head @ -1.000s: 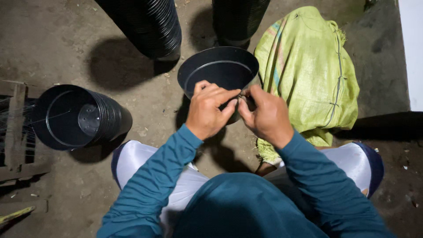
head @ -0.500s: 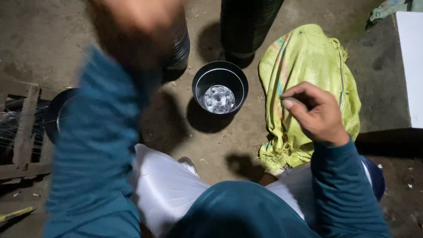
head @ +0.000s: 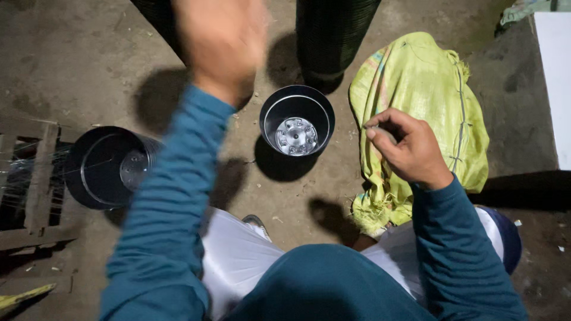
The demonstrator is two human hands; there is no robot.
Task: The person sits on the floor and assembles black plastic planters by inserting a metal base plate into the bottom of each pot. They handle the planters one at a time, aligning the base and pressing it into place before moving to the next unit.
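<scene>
A black pot (head: 297, 126) stands upright on the dirt floor (head: 71, 65), bare ground all round its rim, with a dark stack of pots (head: 333, 35) just behind it. The left hand (head: 221, 41) is raised high above the floor, blurred; I cannot tell its grip. The right hand (head: 407, 148) hovers over the yellow sack (head: 428, 89), fingers curled and pinched together, well clear of the pot. Another pot (head: 107, 167) lies on its side by a wooden frame (head: 35, 178).

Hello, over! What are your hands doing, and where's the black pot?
Left hand raised, blurred. Right hand curled above yellow sack. Black pot upright on ground, untouched. Nothing blocking.
</scene>
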